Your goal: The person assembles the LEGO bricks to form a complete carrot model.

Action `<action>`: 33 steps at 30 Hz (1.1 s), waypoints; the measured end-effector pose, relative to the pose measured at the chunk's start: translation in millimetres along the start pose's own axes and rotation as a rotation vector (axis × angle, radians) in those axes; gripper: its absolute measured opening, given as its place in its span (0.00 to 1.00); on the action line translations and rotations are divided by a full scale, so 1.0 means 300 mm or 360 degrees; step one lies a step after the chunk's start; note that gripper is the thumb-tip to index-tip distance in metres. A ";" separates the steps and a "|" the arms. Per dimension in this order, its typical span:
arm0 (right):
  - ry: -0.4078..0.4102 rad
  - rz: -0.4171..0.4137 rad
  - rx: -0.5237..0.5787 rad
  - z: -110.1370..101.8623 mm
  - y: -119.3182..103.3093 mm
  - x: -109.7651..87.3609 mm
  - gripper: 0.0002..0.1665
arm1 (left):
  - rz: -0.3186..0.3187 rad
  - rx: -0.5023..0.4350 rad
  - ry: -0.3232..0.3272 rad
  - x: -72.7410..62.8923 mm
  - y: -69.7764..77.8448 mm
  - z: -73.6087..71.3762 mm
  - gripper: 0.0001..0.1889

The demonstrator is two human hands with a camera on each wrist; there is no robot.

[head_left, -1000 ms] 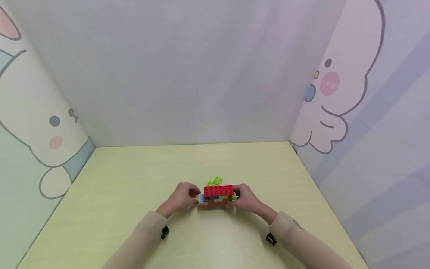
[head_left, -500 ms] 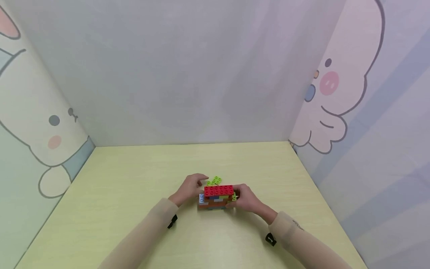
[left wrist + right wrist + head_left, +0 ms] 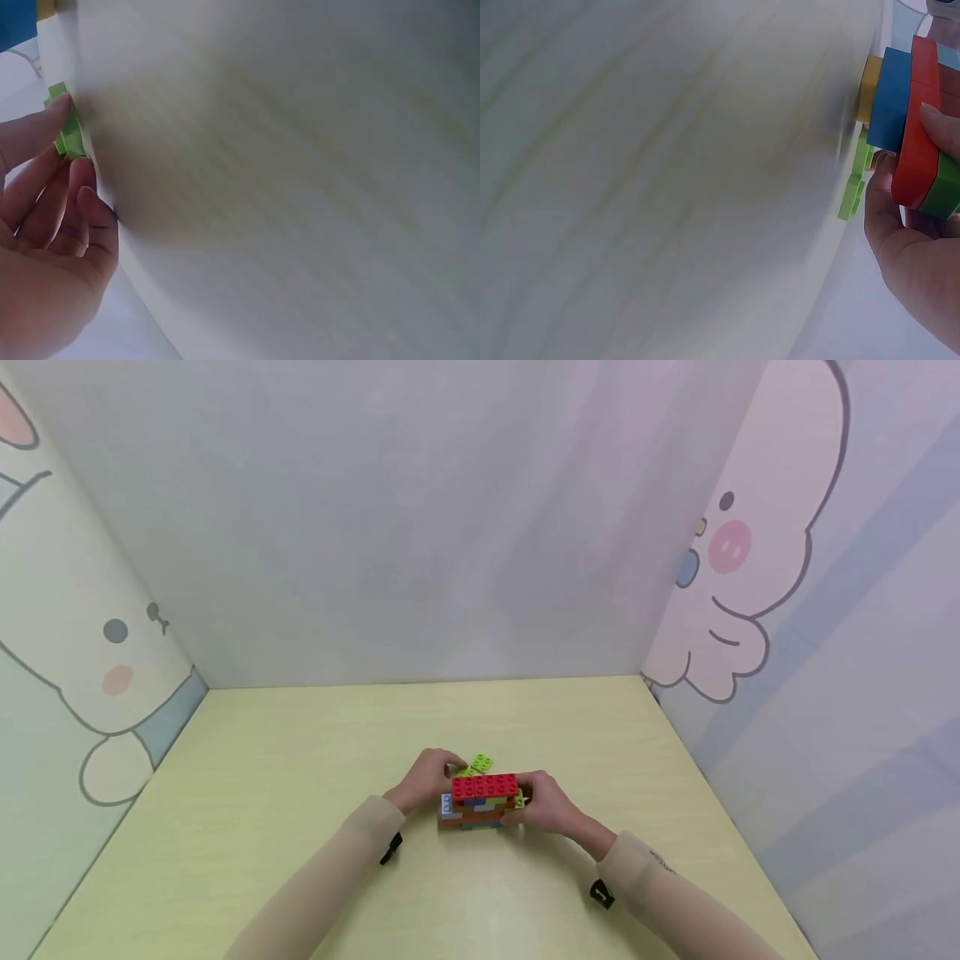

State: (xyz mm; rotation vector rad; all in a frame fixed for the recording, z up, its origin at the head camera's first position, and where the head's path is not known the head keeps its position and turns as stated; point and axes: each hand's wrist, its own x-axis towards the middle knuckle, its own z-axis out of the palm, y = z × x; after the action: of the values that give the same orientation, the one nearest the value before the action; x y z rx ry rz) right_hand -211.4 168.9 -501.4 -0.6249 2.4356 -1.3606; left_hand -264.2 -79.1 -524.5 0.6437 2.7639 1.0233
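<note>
A wall of toy building bricks [image 3: 483,806] stands on the table, with red bricks [image 3: 484,786] along its top and mixed colours below. My right hand [image 3: 551,803] grips its right end; the right wrist view shows the thumb on a red brick [image 3: 917,157] and fingers on the other side. Just behind the wall lie light green bricks [image 3: 482,762]. At the back left corner of the wall, my left hand [image 3: 429,775] reaches to the nearer green brick [image 3: 467,772]. In the left wrist view, thumb and fingers pinch this green brick [image 3: 71,137], low by the tabletop.
The pale wooden table [image 3: 315,735] extends around both hands. A grey curtain [image 3: 420,527] closes off the back, and printed cartoon panels [image 3: 750,568] stand at the sides. A blue brick [image 3: 889,97] and a yellow brick [image 3: 868,88] show low on the wall.
My left hand has left the wall's left end, moved forward and right, and taken hold of a green brick behind it. The right hand keeps its grip on the wall.
</note>
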 end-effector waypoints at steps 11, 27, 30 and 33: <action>-0.0004 -0.0009 0.0003 0.002 0.001 0.007 0.25 | -0.0097 -0.0135 0.0052 -0.038 -0.017 -0.070 0.14; -0.0008 0.0001 -0.0025 0.009 -0.008 0.005 0.25 | 0.0056 -0.0160 0.0139 -0.158 0.028 -0.258 0.15; -0.0002 0.0015 -0.0028 0.009 -0.010 0.004 0.25 | 0.0077 -0.0209 0.0178 -0.180 0.043 -0.276 0.16; 0.0001 0.0020 -0.0027 0.010 -0.009 0.004 0.25 | 0.0104 -0.0266 0.0199 -0.202 0.052 -0.290 0.16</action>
State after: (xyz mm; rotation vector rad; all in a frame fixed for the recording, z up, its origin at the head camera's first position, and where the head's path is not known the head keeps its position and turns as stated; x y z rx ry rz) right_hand -210.4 164.8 -500.5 -0.6126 2.4496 -1.3369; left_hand -226.7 -146.2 -450.0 0.6707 2.7373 1.3349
